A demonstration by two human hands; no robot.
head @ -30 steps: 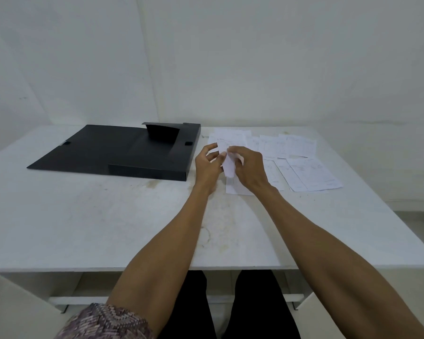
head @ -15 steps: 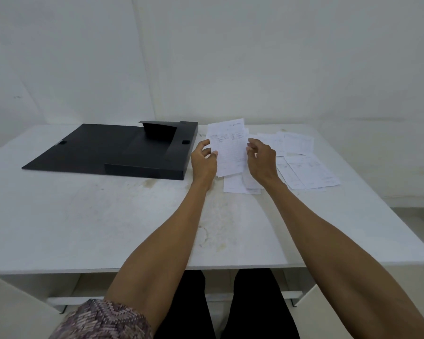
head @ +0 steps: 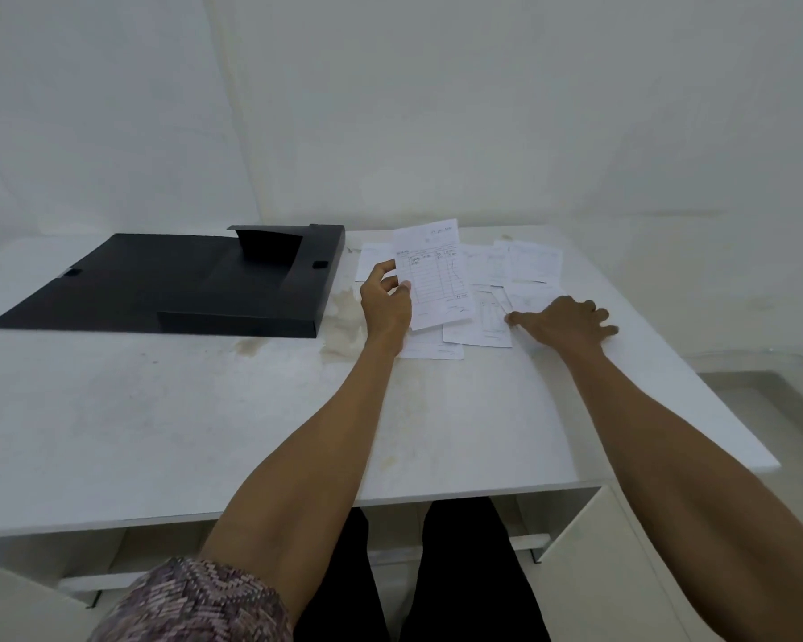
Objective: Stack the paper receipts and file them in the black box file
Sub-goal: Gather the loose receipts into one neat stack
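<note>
Right now: big white surface (head: pixel 158 410), smooth, some brown stains. Black box file (head: pixel 168 284) lies open and flat on left part, matte, boxy, flap standing at back. Loose paper receipts (head: pixel 511 266) spread flat just right of file, thin white slips, some overlapping. Left hand (head: pixel 385 303) holds one receipt (head: pixel 436 275) tilted up, fingers pinching its left edge; ruled table with handwriting on it, too small to read. Right hand (head: pixel 566 322) palm down, fingers spread, resting on receipts.

Receipt (head: pixel 436 275) print too small to read
</note>
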